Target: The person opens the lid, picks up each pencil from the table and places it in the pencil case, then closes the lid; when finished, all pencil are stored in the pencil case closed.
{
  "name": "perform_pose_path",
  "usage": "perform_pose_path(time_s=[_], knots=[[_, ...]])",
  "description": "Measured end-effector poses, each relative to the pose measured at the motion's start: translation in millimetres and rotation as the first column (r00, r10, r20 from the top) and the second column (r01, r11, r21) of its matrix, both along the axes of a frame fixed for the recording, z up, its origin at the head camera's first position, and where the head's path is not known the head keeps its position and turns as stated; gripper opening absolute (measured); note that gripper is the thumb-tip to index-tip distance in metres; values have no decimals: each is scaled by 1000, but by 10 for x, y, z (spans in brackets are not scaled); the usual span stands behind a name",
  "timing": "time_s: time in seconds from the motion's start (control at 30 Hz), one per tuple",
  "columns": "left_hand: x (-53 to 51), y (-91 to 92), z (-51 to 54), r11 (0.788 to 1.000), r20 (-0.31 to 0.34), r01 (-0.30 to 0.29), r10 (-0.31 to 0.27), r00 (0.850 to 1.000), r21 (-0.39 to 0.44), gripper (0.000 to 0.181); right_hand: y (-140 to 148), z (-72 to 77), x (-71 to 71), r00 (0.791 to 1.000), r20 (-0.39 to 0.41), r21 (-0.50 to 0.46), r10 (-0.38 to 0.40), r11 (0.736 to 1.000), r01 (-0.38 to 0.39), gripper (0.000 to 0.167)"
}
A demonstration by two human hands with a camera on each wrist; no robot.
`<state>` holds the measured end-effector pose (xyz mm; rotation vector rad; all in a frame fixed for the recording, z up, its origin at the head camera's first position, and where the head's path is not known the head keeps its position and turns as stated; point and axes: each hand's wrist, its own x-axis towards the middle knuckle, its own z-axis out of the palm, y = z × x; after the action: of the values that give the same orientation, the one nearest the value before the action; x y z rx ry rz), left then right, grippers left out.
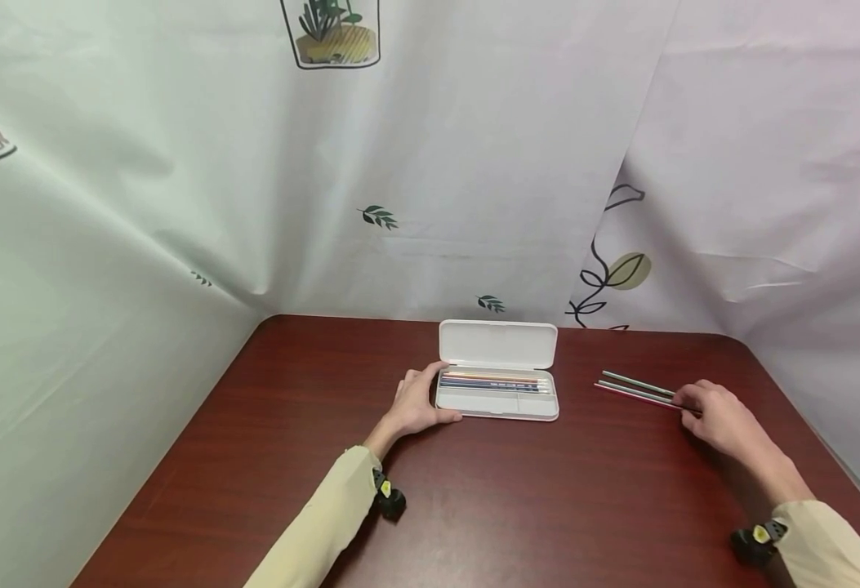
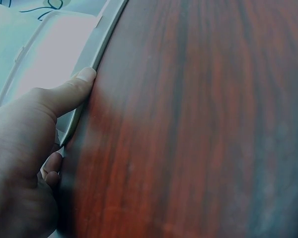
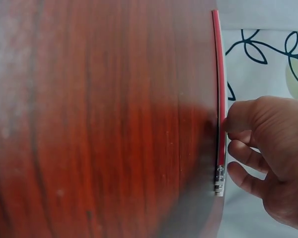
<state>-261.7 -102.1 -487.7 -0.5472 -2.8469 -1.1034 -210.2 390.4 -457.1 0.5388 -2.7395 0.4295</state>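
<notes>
An open white pencil case [image 1: 496, 406] lies on the table with its lid [image 1: 498, 344] raised at the back. Several pencils [image 1: 492, 382] lie in its rear compartment. My left hand [image 1: 416, 402] grips the case's left end, its thumb along the front edge in the left wrist view. To the right, my right hand [image 1: 719, 416] has its bent fingers and thumb about the right ends of loose pencils on the table. Among these are a green pencil [image 1: 635, 381] and a red pencil [image 3: 220, 89] with a white eraser end. The thumb touches the red pencil; the index fingertip is partly hidden.
The dark red wooden table [image 1: 518, 498] has rounded back corners. A pale cloth [image 1: 474, 163] printed with leaves hangs behind it and along both sides. A black wrist camera [image 1: 390, 500] is strapped to the left sleeve, another wrist camera [image 1: 755, 545] to the right.
</notes>
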Motion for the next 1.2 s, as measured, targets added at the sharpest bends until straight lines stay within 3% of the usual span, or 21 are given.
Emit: perform_pose_path(time_s=[0.23,0.5,0.63,0.97,1.2], knots=[[13,2,17,1000,2,1,-1,1000,8,91,0,-20,-21,999,-25,9,20,1000,-19,23],[6,0,14,1000,7,3,-3,1000,1,90,-1,3,-54,994,106,28,-16,1000,13,20],[3,-1,7,1000,5,2,-2,1000,9,90,-2,11,-63,992,128,45,-19,999,13,20],[17,-2,6,1000,12,6,-6,1000,6,91,-7,21,-53,991,136,58,-10,998,2,22],[10,-3,6,1000,4,10,-10,1000,8,91,-61,64,-59,996,80,39,31,999,-34,23]])
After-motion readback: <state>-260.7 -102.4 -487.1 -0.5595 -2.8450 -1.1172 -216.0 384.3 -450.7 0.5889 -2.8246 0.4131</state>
